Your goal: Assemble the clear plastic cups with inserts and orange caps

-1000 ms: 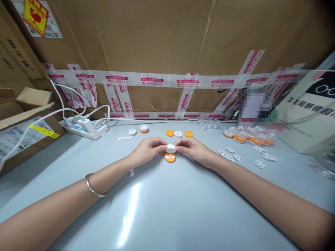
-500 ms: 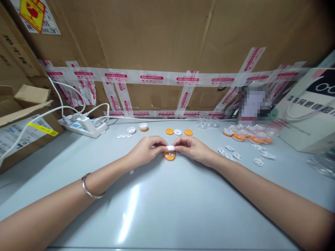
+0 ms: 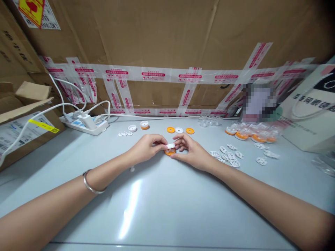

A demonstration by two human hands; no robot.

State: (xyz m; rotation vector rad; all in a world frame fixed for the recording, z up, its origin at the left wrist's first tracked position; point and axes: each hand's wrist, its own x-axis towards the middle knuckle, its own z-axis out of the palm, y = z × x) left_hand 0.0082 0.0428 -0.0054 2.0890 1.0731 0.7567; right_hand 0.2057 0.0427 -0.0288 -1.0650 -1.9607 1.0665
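White pegs (image 3: 125, 134) sit beyond the left hand (image 3: 149, 148), which pinches a white disc (image 3: 171, 146) close above an orange disc (image 3: 168, 152); the right hand (image 3: 192, 150) is parted beside them, contact unclear. Held one-sidedly, the white disc could twist or slip.

A smooth, pale grey-blue tabletop (image 3: 167, 209) fills the near part of the scene, with 1 long white streak of reflected light (image 3: 128, 212) on its near left. Across the far side stands a broad brown cardboard panel (image 3: 157, 31), crossed by 1 long horizontal band of white tape with pink-red print (image 3: 175, 75) and several upright or slanting strips. Its far left corner bears 1 yellow-and-red diamond-shaped label (image 3: 32, 12). At left sit an open brown cardboard box (image 3: 52, 113) and a white plastic power strip (image 3: 96, 130) with white cables. At right stands a pale carton or bag with dark lettering (image 3: 307, 127); the far right corner is dark.
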